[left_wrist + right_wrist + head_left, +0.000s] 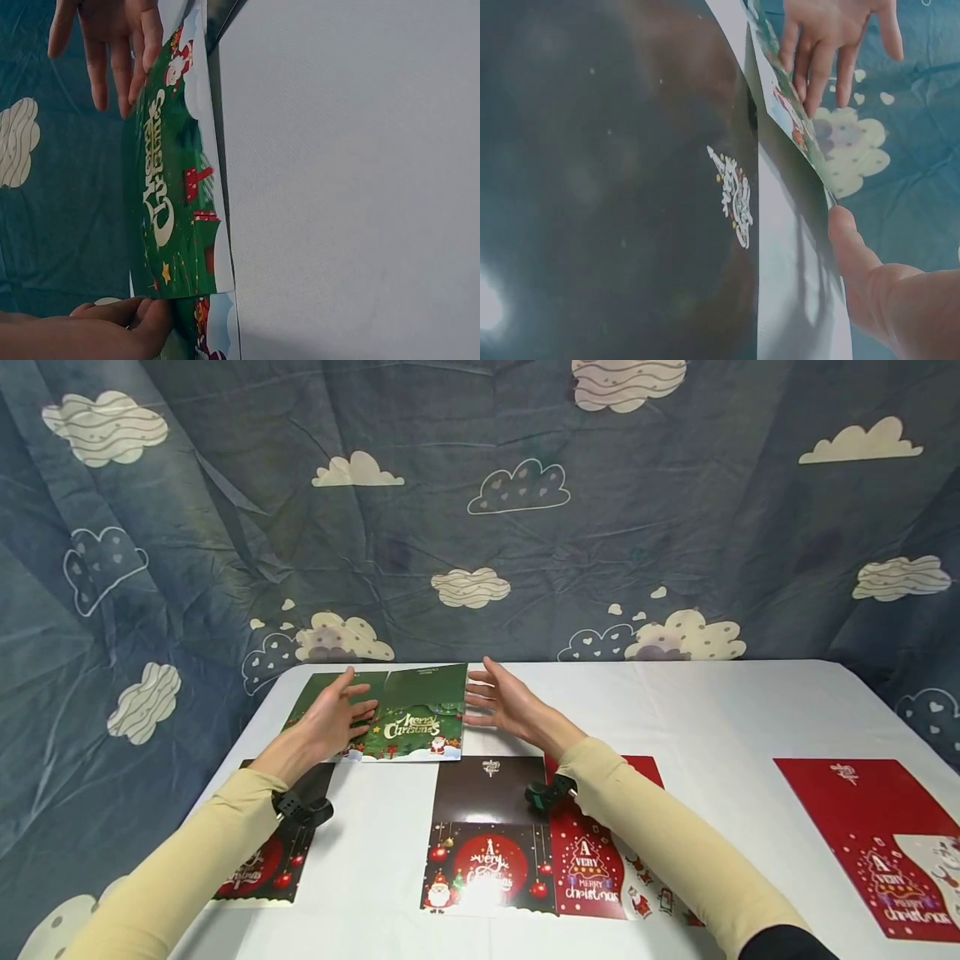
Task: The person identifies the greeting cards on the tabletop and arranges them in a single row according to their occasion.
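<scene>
Head view: a green card (420, 714) is between left hand (333, 718) and right hand (512, 700), both loosely extended, neither gripping it.

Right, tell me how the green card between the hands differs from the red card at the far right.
The green card is between the left hand and the right hand; the red card lies apart from both. The green card reads "Merry Christmas"; the red card reads "A Very Merry Christmas". Both have a mostly plain upper part above a Christmas print.

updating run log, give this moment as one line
left hand: by left edge of green Merry Christmas card | right hand: by its right edge | red card: far right
</scene>
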Demonstrator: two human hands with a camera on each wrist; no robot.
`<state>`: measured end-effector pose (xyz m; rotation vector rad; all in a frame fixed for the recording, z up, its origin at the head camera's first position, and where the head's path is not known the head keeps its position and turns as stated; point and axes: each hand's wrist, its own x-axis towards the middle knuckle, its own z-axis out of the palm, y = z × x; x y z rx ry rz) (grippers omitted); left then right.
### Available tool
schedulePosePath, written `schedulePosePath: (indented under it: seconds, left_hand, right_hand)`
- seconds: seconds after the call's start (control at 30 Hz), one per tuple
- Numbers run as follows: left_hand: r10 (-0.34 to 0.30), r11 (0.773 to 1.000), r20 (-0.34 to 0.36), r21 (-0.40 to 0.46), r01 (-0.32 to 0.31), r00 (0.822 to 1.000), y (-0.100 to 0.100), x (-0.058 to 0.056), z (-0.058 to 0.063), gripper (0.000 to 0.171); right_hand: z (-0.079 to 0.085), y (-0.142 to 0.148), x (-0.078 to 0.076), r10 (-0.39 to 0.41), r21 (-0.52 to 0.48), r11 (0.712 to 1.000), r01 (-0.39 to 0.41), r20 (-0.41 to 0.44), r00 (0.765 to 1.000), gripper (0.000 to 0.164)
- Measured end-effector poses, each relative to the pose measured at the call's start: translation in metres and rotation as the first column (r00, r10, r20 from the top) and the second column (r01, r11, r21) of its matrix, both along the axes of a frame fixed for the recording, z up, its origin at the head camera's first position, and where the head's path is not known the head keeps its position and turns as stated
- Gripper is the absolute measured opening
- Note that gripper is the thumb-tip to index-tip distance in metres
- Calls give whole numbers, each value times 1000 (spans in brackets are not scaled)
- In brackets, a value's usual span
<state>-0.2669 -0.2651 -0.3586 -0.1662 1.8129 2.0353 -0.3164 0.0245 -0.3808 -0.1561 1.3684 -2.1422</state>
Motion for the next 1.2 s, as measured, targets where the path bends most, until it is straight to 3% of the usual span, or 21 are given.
schedulePosePath:
  seconds: [0.27,0.73,0.97,1.2]
  left_hand:
    - [18,999,8,26,-19,1000,2,-2,-3,83]
    - [42,998,-73,-38,-45,996,5,1,-11,82]
    - [42,998,-84,-44,-46,996,5,2,-10,79]
    - [0,994,-138,-113,-15,990,13,11,-3,75]
  right_hand:
    - [-4,1,-2,-24,18,1000,24,11,1000,70]
    - [-9,-4,-2,-2,133,991,7,-40,999,69]
    - [-7,-3,-2,6,150,989,2,-56,998,69]
    - [-1,4,4,3,151,989,9,-83,997,69]
